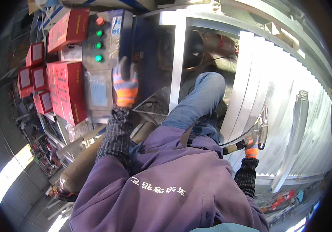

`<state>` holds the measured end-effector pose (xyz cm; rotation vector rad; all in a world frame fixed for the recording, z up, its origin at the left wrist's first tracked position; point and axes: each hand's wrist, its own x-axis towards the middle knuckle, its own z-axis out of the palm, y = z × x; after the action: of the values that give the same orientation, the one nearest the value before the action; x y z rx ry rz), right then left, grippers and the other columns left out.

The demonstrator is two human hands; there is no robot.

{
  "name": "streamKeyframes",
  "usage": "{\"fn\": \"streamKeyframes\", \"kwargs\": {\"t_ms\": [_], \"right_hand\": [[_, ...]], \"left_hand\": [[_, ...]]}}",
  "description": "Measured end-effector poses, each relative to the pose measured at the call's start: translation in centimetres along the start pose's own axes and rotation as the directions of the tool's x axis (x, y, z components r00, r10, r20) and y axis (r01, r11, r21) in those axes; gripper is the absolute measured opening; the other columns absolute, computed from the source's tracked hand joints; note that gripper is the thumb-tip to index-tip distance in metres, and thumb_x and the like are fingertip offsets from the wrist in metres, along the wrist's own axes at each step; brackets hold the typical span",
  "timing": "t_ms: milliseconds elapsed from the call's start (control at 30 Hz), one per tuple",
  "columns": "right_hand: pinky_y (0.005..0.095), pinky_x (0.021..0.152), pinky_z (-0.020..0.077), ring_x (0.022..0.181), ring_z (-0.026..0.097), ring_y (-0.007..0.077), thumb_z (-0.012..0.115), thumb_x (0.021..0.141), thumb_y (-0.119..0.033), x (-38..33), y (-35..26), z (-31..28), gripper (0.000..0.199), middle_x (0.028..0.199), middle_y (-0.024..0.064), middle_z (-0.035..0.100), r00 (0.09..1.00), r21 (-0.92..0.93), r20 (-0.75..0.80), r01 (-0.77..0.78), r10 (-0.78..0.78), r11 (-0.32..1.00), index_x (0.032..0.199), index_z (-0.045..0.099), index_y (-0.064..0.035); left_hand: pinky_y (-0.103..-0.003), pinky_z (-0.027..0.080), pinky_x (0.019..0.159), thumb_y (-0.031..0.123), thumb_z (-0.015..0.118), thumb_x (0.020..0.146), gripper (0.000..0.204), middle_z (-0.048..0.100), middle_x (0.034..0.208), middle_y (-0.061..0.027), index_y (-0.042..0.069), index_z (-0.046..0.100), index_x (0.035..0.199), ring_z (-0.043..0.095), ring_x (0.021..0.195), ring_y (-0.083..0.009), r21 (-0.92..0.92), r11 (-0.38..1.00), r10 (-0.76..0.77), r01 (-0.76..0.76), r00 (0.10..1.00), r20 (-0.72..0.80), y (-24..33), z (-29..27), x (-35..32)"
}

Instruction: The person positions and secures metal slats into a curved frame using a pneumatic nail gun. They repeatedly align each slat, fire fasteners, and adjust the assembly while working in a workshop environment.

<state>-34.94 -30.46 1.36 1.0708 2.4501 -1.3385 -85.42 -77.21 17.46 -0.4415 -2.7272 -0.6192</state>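
Head view: grasping a pistol-shaped tool [263, 133] in the gloved right hand [252, 141], nozzle away from body, above pale metal profiles [272, 71]; gloved left hand [125, 87] extended, fingers loose, by a control box [106, 64], contact unclear; red boxes [66, 87] crowded alongside.

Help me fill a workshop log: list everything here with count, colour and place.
Boxes: at least six, red, left
Control panel: one, grey, upper left
Buttons: one red, three green, panel
Screen: one, pale, below buttons
Frame: one, silver, upper centre
Metal strips: many, silver, right
Loose bars: several, grey, on strips
Handheld tool: one, dark, right hand
Cylinder: one, brown, lower left
Background items: too small to count
Jeans: one pair, blue, centre
Torso: one, purple, lower centre
Left hand: one, orange-cuffed, at panel
Right hand: one, orange-cuffed, on tool
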Motion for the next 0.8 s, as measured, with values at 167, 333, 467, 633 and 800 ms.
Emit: {"fn": "streamKeyframes", "kwargs": {"t_ms": [167, 333, 467, 633, 800], "right_hand": [[0.0322, 0.073, 0.0499, 0.081, 0.059, 0.0199, 0.052, 0.087, -0.007, 1.8, -4.3, -1.4, 0.039, 0.088, 0.0078, 0.061, 0.969, -0.212, -0.078, 0.213, -0.234, 0.954, 0.126, 0.051, -0.0030], [0.0327, 0.070, 0.0484, 0.079, 0.058, 0.0196, 0.049, 0.089, -0.010, 2.0, -4.5, -1.7, 0.029, 0.086, 0.0075, 0.060, 0.989, -0.134, -0.083, 0.114, -0.126, 0.984, 0.116, 0.055, -0.0020], [0.0318, 0.070, 0.0497, 0.078, 0.059, 0.0190, 0.053, 0.087, -0.011, 2.4, -3.6, -1.9, 0.032, 0.086, 0.0078, 0.060, 0.997, -0.036, -0.074, 0.010, -0.012, 0.999, 0.118, 0.052, -0.0038], [0.0271, 0.061, 0.0465, 0.072, 0.055, 0.0141, 0.053, 0.088, -0.014, 3.6, -4.1, -1.1, 0.035, 0.084, 0.0042, 0.060, 0.999, -0.260, -0.019, -0.045, 0.041, 0.964, 0.122, 0.054, -0.0060], [0.0346, 0.060, 0.0500, 0.070, 0.057, 0.0198, 0.053, 0.093, -0.039, 4.1, -5.5, 0.2, 0.033, 0.076, 0.0080, 0.057, 0.937, 0.668, -0.029, -0.242, 0.349, 0.704, 0.090, 0.059, -0.0068]], "left_hand": [[-0.045, 0.039, 0.100, 0.027, 0.067, 0.082, 0.049, 0.059, 0.118, -0.0171, 0.007, 0.056, 0.125, 0.051, 0.113, -0.0376, 0.243, 0.970, -0.023, 0.008, 0.998, 0.058, -3.4, -1.2, 4.9], [-0.047, 0.033, 0.106, 0.027, 0.070, 0.073, 0.061, 0.051, 0.130, -0.0143, 0.010, 0.054, 0.129, 0.042, 0.124, -0.0365, 0.300, 0.953, -0.019, -0.031, 0.987, 0.161, -5.8, -0.3, 4.0], [-0.048, 0.032, 0.107, 0.027, 0.070, 0.073, 0.062, 0.051, 0.130, -0.0147, 0.010, 0.052, 0.129, 0.042, 0.124, -0.0371, 0.305, 0.951, 0.016, -0.059, 0.990, 0.142, -6.2, 0.1, 3.7], [-0.048, 0.033, 0.107, 0.028, 0.069, 0.073, 0.061, 0.051, 0.130, -0.0165, 0.007, 0.053, 0.128, 0.042, 0.124, -0.0382, 0.329, 0.943, 0.009, -0.051, 0.992, 0.129, -5.8, 0.1, 3.8], [-0.049, 0.035, 0.105, 0.025, 0.068, 0.073, 0.059, 0.052, 0.128, -0.0191, 0.005, 0.053, 0.127, 0.044, 0.121, -0.0406, 0.345, 0.936, 0.031, -0.065, 0.994, 0.101, -5.8, 0.2, 3.5]]}}
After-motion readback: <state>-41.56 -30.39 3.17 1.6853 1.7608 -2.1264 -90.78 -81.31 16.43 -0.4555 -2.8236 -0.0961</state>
